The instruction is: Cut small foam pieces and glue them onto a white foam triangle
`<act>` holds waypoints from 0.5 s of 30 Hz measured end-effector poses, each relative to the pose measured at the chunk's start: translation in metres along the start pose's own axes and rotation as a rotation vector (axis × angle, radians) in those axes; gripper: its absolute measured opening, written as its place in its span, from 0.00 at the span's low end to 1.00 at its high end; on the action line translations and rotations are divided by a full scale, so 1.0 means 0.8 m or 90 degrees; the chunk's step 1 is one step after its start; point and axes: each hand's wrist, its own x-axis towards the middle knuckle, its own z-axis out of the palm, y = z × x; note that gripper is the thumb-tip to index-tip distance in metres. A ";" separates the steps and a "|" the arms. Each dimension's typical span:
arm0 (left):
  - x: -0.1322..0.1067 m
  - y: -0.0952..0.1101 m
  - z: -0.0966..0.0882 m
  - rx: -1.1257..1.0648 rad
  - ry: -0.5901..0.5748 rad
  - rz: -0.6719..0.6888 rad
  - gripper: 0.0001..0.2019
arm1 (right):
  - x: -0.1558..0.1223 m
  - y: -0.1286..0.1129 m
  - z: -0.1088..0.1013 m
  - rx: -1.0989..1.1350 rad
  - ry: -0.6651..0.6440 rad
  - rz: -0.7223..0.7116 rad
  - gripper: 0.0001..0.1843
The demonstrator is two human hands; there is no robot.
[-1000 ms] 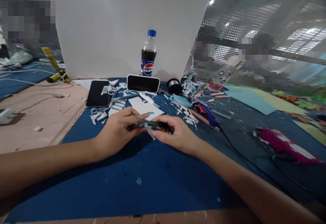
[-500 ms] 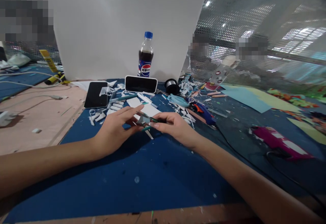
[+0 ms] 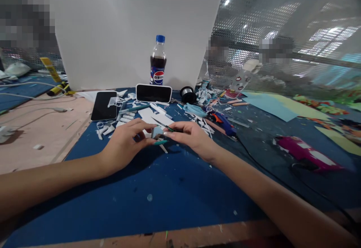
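Observation:
My left hand [image 3: 124,144] pinches a small light blue-grey piece [image 3: 157,131] between thumb and fingers, above the blue mat [image 3: 135,203]. A teal stick-like tip [image 3: 160,142] juts out by its thumb; whether this hand holds it I cannot tell. My right hand [image 3: 193,139] is closed around a slim tool with a pointed metal blade [image 3: 159,121] and a green handle, most of it hidden by the fingers. Its blade points up and left, just above the piece. Right fingertips meet or nearly touch the piece's right side. White paper [image 3: 146,114] lies behind the hands.
Behind the hands are scraps, a phone lying flat [image 3: 104,106], another phone on its side [image 3: 153,93], a cola bottle [image 3: 158,61] and a wire spool [image 3: 188,95]. A blue glue gun [image 3: 225,124] and magenta device [image 3: 307,153] with cords lie right.
The pointed blade has risen off the light piece and now stands apart from it. The hands keep nearly the same place, and the view has shifted slightly.

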 end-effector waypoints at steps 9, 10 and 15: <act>-0.001 -0.007 0.000 -0.024 -0.042 0.078 0.31 | 0.000 -0.004 -0.008 0.000 -0.033 0.026 0.12; -0.001 -0.007 0.000 -0.026 -0.043 0.082 0.31 | -0.001 -0.005 -0.008 0.003 -0.036 0.024 0.12; -0.003 -0.006 -0.001 -0.038 -0.033 0.097 0.25 | -0.001 -0.003 -0.009 0.009 -0.044 0.032 0.12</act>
